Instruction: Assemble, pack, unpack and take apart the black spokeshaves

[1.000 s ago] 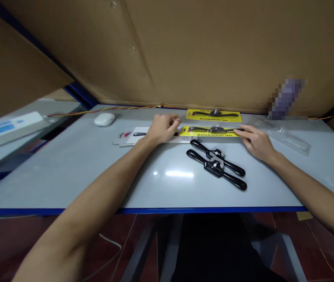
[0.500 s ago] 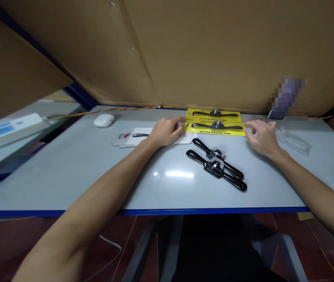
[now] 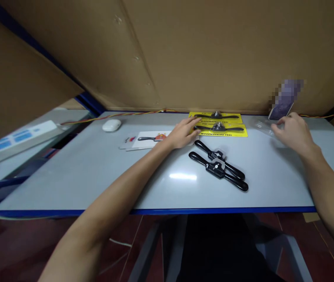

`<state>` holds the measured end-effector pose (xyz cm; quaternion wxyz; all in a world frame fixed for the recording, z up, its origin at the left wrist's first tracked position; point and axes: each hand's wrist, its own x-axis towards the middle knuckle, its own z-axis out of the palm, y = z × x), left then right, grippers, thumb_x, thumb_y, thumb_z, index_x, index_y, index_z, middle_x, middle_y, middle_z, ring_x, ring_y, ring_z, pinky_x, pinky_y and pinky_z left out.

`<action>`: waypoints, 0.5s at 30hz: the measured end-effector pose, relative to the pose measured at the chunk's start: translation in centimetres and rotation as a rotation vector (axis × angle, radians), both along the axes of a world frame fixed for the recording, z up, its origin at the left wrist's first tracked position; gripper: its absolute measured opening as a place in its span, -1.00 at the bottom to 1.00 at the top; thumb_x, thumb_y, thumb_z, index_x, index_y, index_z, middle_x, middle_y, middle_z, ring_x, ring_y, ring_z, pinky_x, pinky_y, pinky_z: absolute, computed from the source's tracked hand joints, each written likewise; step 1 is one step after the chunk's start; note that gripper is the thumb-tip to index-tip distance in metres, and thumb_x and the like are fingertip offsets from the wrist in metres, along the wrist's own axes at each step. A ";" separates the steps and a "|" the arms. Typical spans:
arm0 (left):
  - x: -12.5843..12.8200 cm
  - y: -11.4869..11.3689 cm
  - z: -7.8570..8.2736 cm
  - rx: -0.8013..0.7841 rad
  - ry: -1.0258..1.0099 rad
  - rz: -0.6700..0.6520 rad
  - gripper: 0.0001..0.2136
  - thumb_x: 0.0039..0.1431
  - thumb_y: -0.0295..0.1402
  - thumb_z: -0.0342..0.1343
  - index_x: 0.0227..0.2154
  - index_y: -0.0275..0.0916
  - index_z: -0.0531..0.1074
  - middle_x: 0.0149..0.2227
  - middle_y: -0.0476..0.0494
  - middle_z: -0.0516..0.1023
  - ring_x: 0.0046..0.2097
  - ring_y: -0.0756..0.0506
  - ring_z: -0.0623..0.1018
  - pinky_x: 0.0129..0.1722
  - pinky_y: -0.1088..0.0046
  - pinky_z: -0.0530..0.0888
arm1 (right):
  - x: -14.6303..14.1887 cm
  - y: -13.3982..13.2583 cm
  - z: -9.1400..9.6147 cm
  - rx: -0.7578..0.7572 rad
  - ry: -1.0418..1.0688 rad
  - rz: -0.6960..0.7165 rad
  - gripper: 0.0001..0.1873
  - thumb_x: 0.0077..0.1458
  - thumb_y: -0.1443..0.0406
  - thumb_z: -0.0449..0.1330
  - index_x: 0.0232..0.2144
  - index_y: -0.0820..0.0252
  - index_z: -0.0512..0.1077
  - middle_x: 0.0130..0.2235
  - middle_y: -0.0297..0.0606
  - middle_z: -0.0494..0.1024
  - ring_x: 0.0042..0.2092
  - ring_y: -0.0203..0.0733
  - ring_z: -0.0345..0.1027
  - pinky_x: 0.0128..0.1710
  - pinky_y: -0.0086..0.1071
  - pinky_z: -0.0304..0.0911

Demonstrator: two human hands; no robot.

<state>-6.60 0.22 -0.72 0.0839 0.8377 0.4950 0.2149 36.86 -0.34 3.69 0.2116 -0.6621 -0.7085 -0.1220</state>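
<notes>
My left hand (image 3: 184,133) lies with fingers spread at the left ends of two yellow-carded packs. The rear pack (image 3: 225,120) and the front pack (image 3: 234,133) each show a black spokeshave under clear plastic and lie one behind the other. My right hand (image 3: 295,132) is closed on a clear plastic blister shell (image 3: 263,127), part of which its fingers hide. Nearer the front lie two loose black spokeshaves, the rear one (image 3: 234,170) partly behind the front one (image 3: 215,167), both slanting down to the right.
White printed cards (image 3: 147,141) lie left of my left hand. A white rounded case (image 3: 111,125) sits further left. A phone (image 3: 281,107) leans against the back panel. Red and yellow wires (image 3: 126,114) run along the back edge. A power strip (image 3: 22,137) rests on the adjoining surface.
My right hand has left the right ends of the yellow packs, moved right and taken hold of the blister shell, which now lies further left. My left hand reaches further over the packs' left ends.
</notes>
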 end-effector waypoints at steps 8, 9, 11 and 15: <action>-0.2 0.6 -0.1 -0.075 -0.092 0.018 -0.52 0.27 -0.04 0.10 0.07 -0.25 0.60 0.16 -0.31 0.63 0.18 -0.33 0.60 0.24 0.11 0.47 | 1.3 0.4 -1.0 -0.235 -0.046 -0.095 -0.59 0.04 0.19 0.39 -0.06 0.17 0.48 -0.15 0.13 0.65 -0.17 0.29 0.54 -0.20 0.11 0.36; -0.2 0.3 -0.1 -0.062 -0.102 0.030 -0.53 0.26 -0.04 0.10 0.05 -0.24 0.61 0.16 -0.29 0.64 0.18 -0.33 0.60 0.24 0.12 0.47 | 1.2 0.3 -1.0 -0.210 -0.059 -0.075 -0.59 0.05 0.22 0.38 -0.04 0.16 0.48 -0.15 0.11 0.65 -0.16 0.29 0.54 -0.18 0.12 0.36; 0.0 -0.1 0.0 -0.028 -0.109 0.053 -0.56 0.26 -0.06 0.10 0.02 -0.23 0.62 0.16 -0.26 0.64 0.19 -0.33 0.60 0.24 0.13 0.48 | 0.7 0.0 -0.8 -0.147 -0.090 -0.040 -0.58 0.07 0.25 0.37 0.01 0.13 0.50 -0.15 0.06 0.66 -0.13 0.30 0.53 -0.14 0.15 0.35; 0.4 -0.5 0.0 0.057 -0.110 0.069 -0.58 0.30 -0.08 0.08 0.03 -0.20 0.64 0.20 -0.23 0.62 0.22 -0.32 0.58 0.26 0.13 0.48 | -0.4 -1.0 0.6 -0.023 -0.035 -0.021 -0.66 0.16 0.20 0.36 -0.02 0.13 0.55 -0.14 0.06 0.65 -0.05 0.33 0.51 -0.04 0.17 0.31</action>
